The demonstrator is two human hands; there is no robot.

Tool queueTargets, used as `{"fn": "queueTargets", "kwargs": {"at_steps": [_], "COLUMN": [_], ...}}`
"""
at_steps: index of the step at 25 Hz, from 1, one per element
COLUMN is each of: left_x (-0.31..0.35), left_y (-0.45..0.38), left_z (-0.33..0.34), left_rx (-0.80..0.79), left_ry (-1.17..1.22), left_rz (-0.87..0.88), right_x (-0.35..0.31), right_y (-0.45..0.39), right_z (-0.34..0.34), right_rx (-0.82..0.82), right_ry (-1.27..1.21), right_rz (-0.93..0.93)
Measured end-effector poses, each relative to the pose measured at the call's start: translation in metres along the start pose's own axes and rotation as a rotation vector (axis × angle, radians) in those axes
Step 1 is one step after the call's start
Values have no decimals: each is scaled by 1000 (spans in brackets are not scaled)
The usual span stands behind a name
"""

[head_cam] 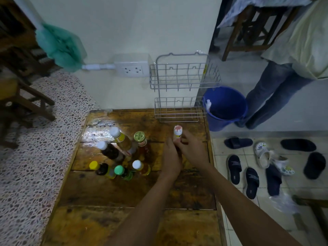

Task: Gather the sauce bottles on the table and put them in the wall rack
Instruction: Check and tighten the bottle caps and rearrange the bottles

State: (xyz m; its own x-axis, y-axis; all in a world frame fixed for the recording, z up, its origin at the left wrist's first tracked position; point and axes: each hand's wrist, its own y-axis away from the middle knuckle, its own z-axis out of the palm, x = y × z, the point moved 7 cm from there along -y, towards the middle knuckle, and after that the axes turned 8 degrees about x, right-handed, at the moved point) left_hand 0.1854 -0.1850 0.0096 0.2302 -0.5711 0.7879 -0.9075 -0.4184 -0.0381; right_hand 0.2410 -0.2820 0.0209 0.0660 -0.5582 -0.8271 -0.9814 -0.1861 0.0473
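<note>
A: Start with the biggest thing. The counter (pixel 110 192) fills the lower middle of the frame, its wooden planks shiny and possibly wet near the wall. Does that matter for this step?

B: I'd say so. A slick bottle can slip, so a firm wrap low on the body looks wiser than a pinch at the cap. Both hands meet at the red-and-white-capped bottle (pixel 177 132), just right of centre. The left hand (pixel 171 161) curls round its lower body, and the right hand (pixel 192 150) grips it higher up with fingers folded round the neck.

A: And where should it go?

B: The wall rack (pixel 179 86) hangs straight above it in the upper middle of the frame, two wire tiers, both holding nothing. The lower tier sits just over the counter's far edge, so a short upright lift and a clean drop between the wires should do. Keep it vertical to avoid snagging.

A: What's in the blue bucket (pixel 226 107) to the right of the rack?

B: It looks mostly dark inside; something white rests at its rim, but I can't tell what.

A: The remaining bottles (pixel 122 153)?

B: Six stand clustered left of centre, touching or nearly so, with white, gold, yellow and green caps. Dark and amber liquids show inside them.
</note>
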Motion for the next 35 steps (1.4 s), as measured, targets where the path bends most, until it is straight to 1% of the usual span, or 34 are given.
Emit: {"fn": "queueTargets", "kwargs": {"at_steps": [3, 4, 8, 12, 16, 21, 26, 28, 30, 33, 35], "left_x": [-10, -16, -41, -46, -53, -68, -86, -84, -82, -80, -73], "left_y": [51, 64, 93, 106, 109, 107, 97, 90, 82, 69, 61], "left_z": [-25, -29, -40, -46, -45, -40, -32, -25, -16, -7, -7], "left_rx": [55, 56, 55, 53, 41, -33, -111, -164, -223, -293, -335], "left_ry": [213, 236, 203, 323, 314, 277, 301, 309, 312, 410, 453], "left_rz": [-79, -80, -12, -58, -32, -58, -68, -69, -118, -214, -212], "right_x": [-12, -14, -20, -17, -16, -11, -10, -12, -17, -33, -45], "right_y": [47, 60, 96, 114, 119, 119, 116, 114, 110, 100, 92], "right_z": [10, 14, 22, 25, 26, 32, 32, 26, 18, 8, 2], "right_rx": [-68, -87, -144, -177, -170, -165, -217, -236, -233, -222, -207], "right_ry": [38, 37, 57, 97, 92, 136, 152, 195, 263, 361, 471], "right_rz": [-74, -88, -112, -98, -93, -83, -86, -116, -161, -240, -325]}}
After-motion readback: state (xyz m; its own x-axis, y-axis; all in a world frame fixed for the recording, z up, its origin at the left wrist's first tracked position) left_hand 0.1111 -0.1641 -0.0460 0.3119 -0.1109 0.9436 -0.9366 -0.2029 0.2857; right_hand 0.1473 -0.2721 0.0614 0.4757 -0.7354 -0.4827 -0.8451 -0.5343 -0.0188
